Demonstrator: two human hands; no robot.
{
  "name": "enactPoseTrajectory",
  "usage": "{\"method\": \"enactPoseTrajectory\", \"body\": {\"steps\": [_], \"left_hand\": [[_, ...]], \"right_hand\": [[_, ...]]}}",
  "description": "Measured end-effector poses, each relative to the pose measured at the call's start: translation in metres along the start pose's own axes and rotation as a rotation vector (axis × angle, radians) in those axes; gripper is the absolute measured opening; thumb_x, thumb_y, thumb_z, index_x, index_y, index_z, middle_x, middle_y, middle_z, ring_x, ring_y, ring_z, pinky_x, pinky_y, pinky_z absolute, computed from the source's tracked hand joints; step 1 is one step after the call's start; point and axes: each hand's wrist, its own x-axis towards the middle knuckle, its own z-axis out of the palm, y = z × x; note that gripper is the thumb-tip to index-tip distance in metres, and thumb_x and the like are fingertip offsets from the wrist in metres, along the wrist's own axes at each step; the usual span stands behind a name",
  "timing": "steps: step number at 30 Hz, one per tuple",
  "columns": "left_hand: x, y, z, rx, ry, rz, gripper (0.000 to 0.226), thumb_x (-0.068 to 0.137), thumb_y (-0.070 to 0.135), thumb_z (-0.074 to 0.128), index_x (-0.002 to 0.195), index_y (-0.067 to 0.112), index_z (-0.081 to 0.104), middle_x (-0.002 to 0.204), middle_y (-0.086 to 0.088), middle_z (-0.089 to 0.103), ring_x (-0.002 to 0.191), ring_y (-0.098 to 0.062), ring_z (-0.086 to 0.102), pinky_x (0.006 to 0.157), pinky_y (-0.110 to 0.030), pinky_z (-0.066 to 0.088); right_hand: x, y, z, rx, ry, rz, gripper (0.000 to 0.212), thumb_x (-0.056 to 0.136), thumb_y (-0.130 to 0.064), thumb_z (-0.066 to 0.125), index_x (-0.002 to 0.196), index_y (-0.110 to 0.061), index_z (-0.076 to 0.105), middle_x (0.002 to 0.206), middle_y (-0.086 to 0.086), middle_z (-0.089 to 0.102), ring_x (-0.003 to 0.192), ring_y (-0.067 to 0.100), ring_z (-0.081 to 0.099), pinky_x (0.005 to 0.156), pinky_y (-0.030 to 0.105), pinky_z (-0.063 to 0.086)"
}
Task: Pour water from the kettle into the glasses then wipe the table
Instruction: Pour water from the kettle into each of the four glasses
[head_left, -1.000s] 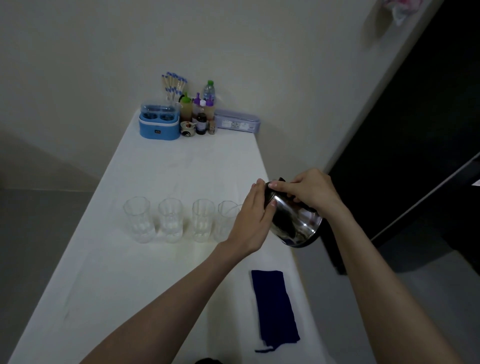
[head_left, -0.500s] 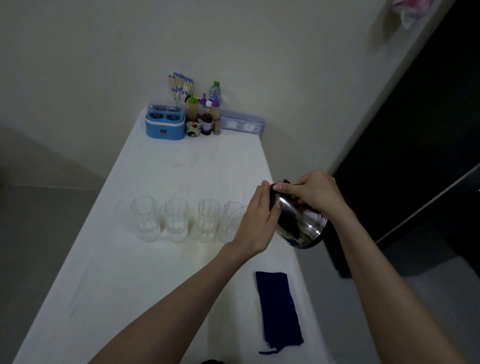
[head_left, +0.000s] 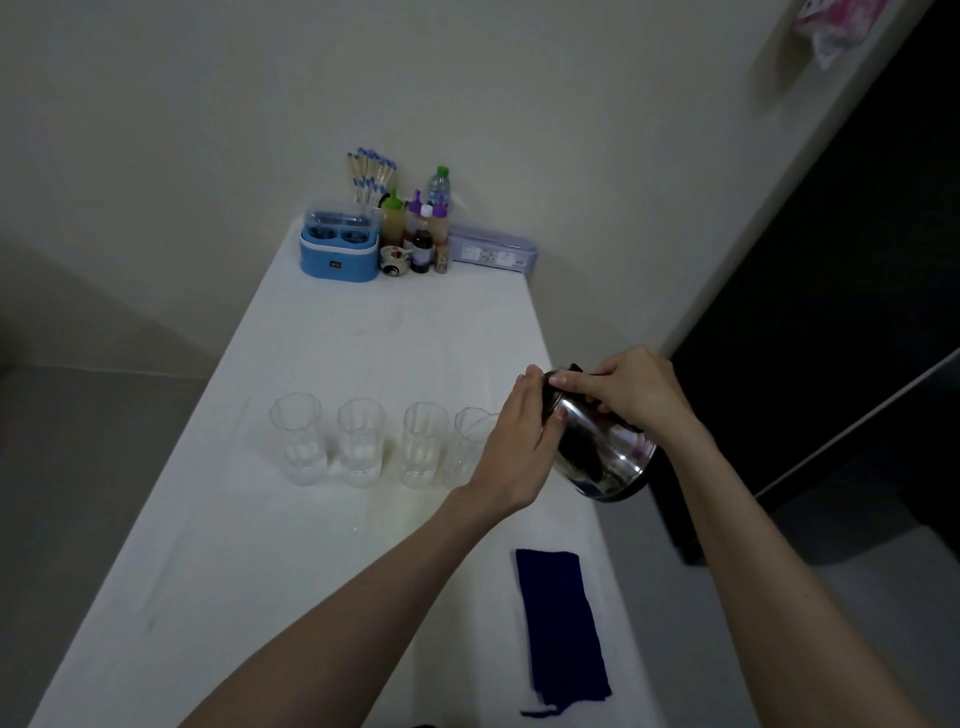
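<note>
A shiny steel kettle (head_left: 602, 452) is held tilted to the left above the table's right edge. My right hand (head_left: 631, 387) grips its black handle from above. My left hand (head_left: 524, 441) presses against the kettle's top and covers the spout. Several clear glasses stand in a row on the white table (head_left: 311, 545): the leftmost glass (head_left: 298, 439), two more (head_left: 361, 441) (head_left: 423, 444), and the rightmost glass (head_left: 470, 441) partly hidden behind my left hand. A dark blue cloth (head_left: 561, 629) lies flat near the right front edge.
At the table's far end stand a blue container (head_left: 340, 252), a holder of blue-tipped sticks (head_left: 370, 174), several bottles (head_left: 423, 228) and a long lilac box (head_left: 491, 252). The table's right edge borders open floor and a dark doorway (head_left: 831, 312).
Both hands and the kettle keep their hold and stay beside the rightmost glass. The whole scene slides slightly as my head shifts.
</note>
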Motion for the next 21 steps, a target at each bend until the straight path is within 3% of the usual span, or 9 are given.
{"method": "enactPoseTrajectory", "body": {"steps": [17,21], "left_hand": [[-0.0001,-0.0028,-0.0062,-0.006,0.002,-0.005,0.057,0.104,0.039,0.025,0.154,0.022,0.004,0.163,0.004,0.002,0.148,-0.007,-0.002,0.117,-0.022,0.002],[-0.0002,-0.0041,-0.0059,-0.021,0.002,-0.009,0.058,0.103,0.039,0.025,0.154,0.021,0.004,0.163,0.004,0.003,0.148,-0.008,-0.001,0.118,-0.023,0.003]], "right_hand": [[0.0077,-0.0001,0.0073,-0.008,-0.009,0.008,0.069,0.066,-0.064,0.081,0.075,0.005,0.075,0.076,0.023,0.074,0.062,0.022,0.061,0.059,0.029,0.043],[0.0075,-0.0006,0.0075,-0.025,-0.015,-0.006,0.068,0.067,-0.063,0.081,0.074,0.004,0.075,0.075,0.022,0.074,0.07,0.032,0.069,0.059,0.03,0.046]]}}
